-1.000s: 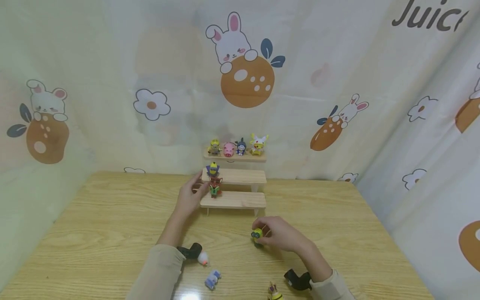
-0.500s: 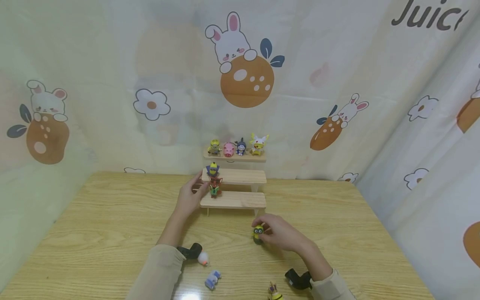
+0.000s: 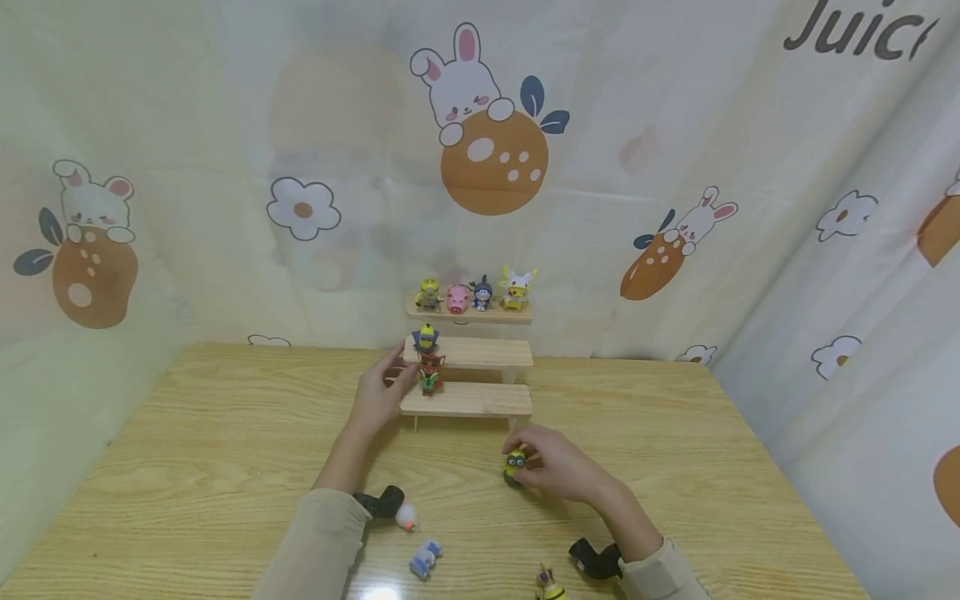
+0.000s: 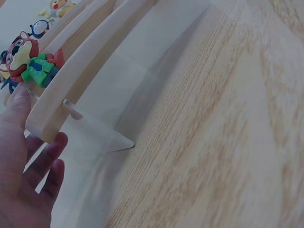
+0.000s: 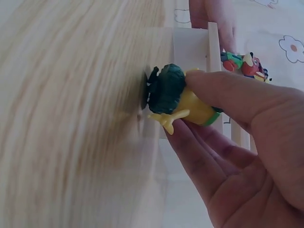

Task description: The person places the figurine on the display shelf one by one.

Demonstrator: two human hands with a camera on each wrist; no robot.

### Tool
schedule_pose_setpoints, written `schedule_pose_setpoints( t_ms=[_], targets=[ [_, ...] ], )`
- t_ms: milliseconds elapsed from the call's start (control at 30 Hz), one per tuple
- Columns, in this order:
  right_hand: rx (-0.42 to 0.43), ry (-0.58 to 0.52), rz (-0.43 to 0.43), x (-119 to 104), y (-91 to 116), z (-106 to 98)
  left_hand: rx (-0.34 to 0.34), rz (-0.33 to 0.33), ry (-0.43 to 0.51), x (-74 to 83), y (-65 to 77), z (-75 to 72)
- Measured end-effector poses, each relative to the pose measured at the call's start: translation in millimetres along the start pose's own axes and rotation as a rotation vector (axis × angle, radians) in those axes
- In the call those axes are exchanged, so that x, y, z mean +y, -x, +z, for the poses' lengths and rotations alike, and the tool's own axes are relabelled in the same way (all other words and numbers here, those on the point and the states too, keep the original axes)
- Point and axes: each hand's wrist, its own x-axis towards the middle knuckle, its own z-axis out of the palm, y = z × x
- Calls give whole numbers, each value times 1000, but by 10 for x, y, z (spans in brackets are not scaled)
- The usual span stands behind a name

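My right hand [image 3: 558, 465] pinches a yellow Minion figurine [image 3: 513, 467] with goggle eyes and a dark green lower part, just in front of the wooden display stand [image 3: 472, 401]. In the right wrist view the figurine [image 5: 167, 90] lies between thumb and fingers, its base close to the tabletop. At the stand's left end, my left hand [image 3: 378, 396] holds the edge, thumb above and fingers below the lowest step [image 4: 50, 107]. Beside that thumb, a fox figurine [image 3: 429, 377] in a green shirt stands on this step. A caped Minion figurine [image 3: 425, 337] occupies the middle step's left end.
Several figurines, including a pink pig [image 3: 458, 299], line the top step [image 3: 470, 316]. Nearer me lie a blue-grey figurine [image 3: 425, 559], a white round one [image 3: 407, 517] and a crowned yellow figurine [image 3: 551, 587]. A printed curtain [image 3: 360, 250] hangs behind the table [image 3: 262, 450].
The Minion figurine in my right hand has turned so its goggles face me, and it has shifted very slightly toward the stand. My left hand has stayed in place.
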Motion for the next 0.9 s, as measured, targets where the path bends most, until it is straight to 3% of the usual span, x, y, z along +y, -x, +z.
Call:
schedule_pose_setpoints(
  t_ms=[533, 900],
  targets=[
    [100, 45, -10, 3, -23, 18, -17, -6, 12, -1, 2, -7],
    [112, 31, 5, -10, -17, 5, -6, 4, 4, 13, 10, -12]
  ],
)
